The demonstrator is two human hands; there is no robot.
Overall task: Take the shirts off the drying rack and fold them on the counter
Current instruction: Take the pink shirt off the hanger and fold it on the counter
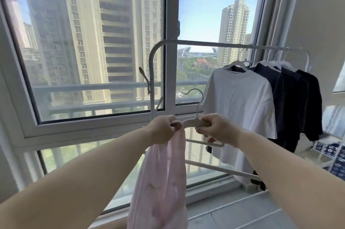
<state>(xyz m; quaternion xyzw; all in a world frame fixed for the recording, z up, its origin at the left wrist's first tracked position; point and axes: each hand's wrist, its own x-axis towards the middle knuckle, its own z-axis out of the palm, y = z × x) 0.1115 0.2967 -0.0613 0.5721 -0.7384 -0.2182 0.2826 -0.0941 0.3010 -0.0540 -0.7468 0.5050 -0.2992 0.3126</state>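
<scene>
The pale pink, thin-fabric shirt [160, 182] hangs in mid-air before the window, bunched at its top in the left hand [163, 129], whose fingers are curled tight round the cloth. The right hand [214, 128] pinches the cream plastic hanger [194, 123] just beside it, fingers curled round its shoulder. Behind, on the white metal drying rack [205, 42], hang a white T-shirt [240, 101] and several dark shirts [298, 94], touching one another.

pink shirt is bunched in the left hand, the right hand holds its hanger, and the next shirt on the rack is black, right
Not quite. In the head view the left hand grips the pink shirt and the right hand holds the hanger, but the next shirt on the rack is the white shirt.
</scene>
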